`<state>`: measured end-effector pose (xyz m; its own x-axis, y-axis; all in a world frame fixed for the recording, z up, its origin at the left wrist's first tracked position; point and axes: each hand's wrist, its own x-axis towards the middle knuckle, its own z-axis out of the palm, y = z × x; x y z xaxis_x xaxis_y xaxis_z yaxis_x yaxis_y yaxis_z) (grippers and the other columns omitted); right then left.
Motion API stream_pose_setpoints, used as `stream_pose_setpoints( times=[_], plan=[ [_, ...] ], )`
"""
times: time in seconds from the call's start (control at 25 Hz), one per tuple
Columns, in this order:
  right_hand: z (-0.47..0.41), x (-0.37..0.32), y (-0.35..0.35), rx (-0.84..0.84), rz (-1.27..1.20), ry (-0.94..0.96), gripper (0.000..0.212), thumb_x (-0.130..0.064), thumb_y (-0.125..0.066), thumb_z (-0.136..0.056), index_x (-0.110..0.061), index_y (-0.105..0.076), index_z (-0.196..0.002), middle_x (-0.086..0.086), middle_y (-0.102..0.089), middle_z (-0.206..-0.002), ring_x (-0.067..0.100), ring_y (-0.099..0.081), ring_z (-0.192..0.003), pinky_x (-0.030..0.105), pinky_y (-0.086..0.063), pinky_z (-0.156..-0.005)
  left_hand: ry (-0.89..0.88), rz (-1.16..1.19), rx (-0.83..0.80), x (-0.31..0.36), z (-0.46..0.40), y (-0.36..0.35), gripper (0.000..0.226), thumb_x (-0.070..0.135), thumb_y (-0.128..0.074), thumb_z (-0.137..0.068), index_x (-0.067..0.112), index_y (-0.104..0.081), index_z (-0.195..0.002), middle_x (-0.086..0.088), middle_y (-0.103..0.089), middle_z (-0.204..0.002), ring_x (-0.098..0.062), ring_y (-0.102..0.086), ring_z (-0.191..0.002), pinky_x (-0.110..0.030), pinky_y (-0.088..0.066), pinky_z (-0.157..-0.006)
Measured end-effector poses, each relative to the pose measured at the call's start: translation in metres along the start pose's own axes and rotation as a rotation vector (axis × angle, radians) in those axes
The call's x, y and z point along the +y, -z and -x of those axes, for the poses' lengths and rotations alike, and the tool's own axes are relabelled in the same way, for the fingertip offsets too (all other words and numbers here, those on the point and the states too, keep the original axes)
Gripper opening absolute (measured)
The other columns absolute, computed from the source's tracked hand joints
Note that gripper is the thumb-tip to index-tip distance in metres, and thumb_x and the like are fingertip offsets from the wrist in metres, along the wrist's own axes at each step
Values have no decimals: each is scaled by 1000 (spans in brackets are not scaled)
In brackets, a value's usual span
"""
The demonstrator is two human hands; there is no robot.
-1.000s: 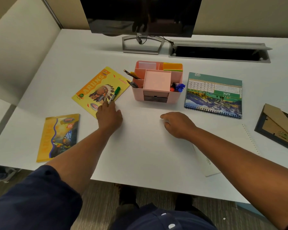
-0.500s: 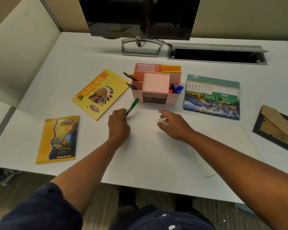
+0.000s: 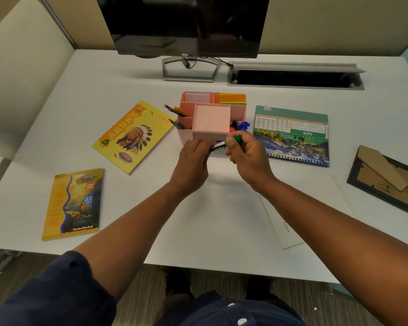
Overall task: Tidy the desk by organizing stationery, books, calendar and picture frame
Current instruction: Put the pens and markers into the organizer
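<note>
Marker [image 3: 224, 144] lifted off yellow book [image 3: 133, 136], now frame centre before pink organizer [image 3: 212, 118]. Left hand [image 3: 193, 158] grips barrel, right hand [image 3: 246, 152] pinches green cap end. Likely handover; slotting into organizer next.

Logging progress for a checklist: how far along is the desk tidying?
Early. Pens already stand in the pink desk organizer. In hand: both the left hand and right hand hold the green-capped marker. Left: two yellow books, the green calendar, and the face-down picture frame.
</note>
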<state>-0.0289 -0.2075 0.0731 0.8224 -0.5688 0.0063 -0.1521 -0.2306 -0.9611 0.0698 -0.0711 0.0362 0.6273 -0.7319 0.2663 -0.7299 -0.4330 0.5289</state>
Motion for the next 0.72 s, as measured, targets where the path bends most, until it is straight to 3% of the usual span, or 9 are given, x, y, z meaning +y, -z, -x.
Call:
stream_pose_setpoints(
  times=[0.08,0.2,0.36,0.48,0.64,0.72],
  plan=[
    [-3,-6,7,83,7,76,24,-30,-54,-102,-10,-65,-111,-3,-67,-86,12,-63,-78,23,-53,-65,3,-17,11,7,-9,1,44,6,-64,-93,12,-53,-136,-11,-54,-139,-29,-49,-124,-43,-48,-102],
    [-5,-16,20,239,8,215,16,-25,-54,-102,-13,-64,-102,-9,-63,-79,8,-61,-72,22,-52,-62,99,-172,-95,14,-19,0,69,28,-63,-96,19,-29,-155,-7,-28,-162,-31,-24,-149,-49,-26,-117],
    [-11,-22,36,413,112,345,24,-24,-53,-102,-4,-64,-109,-6,-63,-86,2,-60,-75,15,-51,-65,151,-336,-233,9,-22,-11,76,40,-56,-99,26,-12,-159,-1,-7,-169,-28,0,-155,-50,-7,-122],
    [-18,-20,41,401,251,375,29,-25,-55,-101,-4,-65,-120,4,-70,-102,8,-62,-90,16,-53,-77,171,-349,-245,10,-22,-13,81,39,-60,-97,26,-10,-160,-1,-6,-169,-28,1,-155,-49,-8,-122],
    [-29,-9,38,268,461,315,32,-32,-55,-101,-13,-67,-124,7,-73,-104,17,-62,-89,37,-57,-72,169,-372,-267,12,-24,-10,84,40,-61,-96,25,-9,-160,-1,-6,-169,-27,1,-155,-48,-10,-122],
    [-34,-5,34,216,535,272,34,-34,-56,-100,-16,-66,-126,7,-73,-106,23,-63,-92,41,-57,-73,169,-379,-286,12,-24,-8,84,40,-60,-96,25,-8,-160,0,-5,-169,-27,2,-155,-47,-9,-122]
  ],
)
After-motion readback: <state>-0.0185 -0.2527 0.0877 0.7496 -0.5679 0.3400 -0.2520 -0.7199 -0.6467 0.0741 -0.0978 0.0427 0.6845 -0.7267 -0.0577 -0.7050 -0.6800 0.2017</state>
